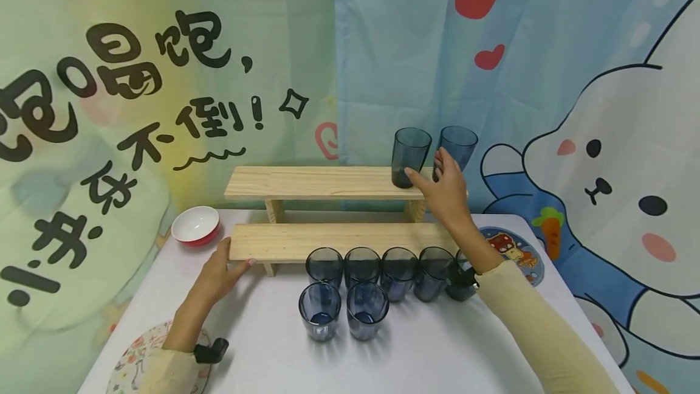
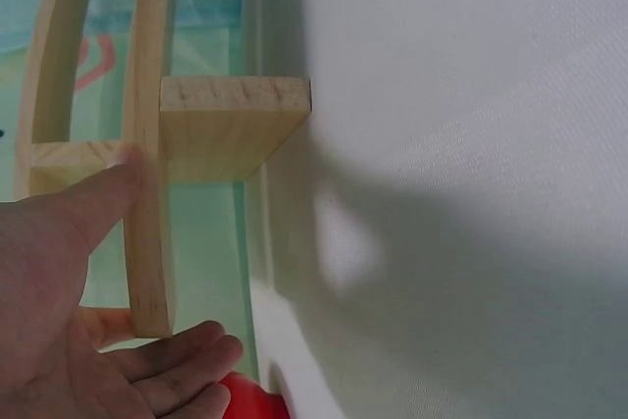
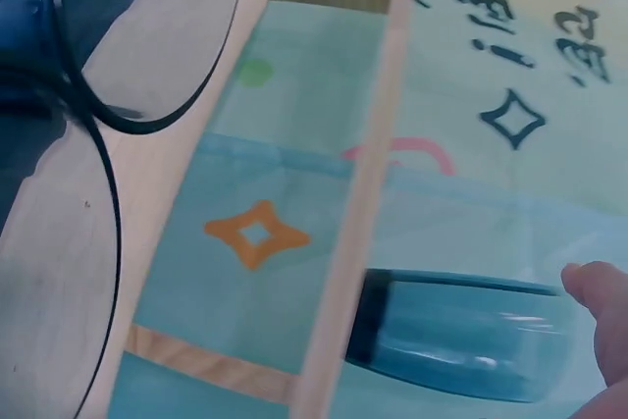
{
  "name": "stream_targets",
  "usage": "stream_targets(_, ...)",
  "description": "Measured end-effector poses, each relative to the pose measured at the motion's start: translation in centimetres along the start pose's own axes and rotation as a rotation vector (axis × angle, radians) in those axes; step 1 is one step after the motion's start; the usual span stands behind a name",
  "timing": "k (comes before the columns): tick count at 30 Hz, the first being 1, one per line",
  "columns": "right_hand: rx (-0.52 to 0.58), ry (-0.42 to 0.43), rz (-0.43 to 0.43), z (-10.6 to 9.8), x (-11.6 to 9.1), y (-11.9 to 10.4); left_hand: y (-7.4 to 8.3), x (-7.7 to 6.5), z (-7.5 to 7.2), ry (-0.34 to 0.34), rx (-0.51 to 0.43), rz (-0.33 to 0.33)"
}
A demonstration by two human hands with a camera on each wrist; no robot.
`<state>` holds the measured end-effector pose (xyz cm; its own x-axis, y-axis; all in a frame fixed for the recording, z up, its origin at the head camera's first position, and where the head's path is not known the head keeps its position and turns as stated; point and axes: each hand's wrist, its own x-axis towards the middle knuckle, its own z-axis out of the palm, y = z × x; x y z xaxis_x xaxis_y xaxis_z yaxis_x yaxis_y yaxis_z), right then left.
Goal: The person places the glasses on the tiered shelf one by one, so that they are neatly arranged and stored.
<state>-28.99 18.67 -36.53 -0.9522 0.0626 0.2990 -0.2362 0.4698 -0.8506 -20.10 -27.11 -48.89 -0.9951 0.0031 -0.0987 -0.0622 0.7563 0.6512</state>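
While two smoky-blue glass tumblers stand on the upper pale wooden shelf, seven matching tumblers sit on the white tabletop, apparently outstanding. Your right grip appears released near that pair; your left grip holds the lower pale wooden shelf.
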Motion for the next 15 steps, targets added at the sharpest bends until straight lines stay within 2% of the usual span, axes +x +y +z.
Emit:
stream_targets(8,0.031,-0.024,-0.085,-2.4,-4.5,-1.0,0.0,0.0,-0.1,0.004,0.000,0.004)
stream_targets(15,0.064,-0.105,-0.102,-2.2,-10.6,0.3,-0.1,0.0,0.0,0.001,0.002,0.015)
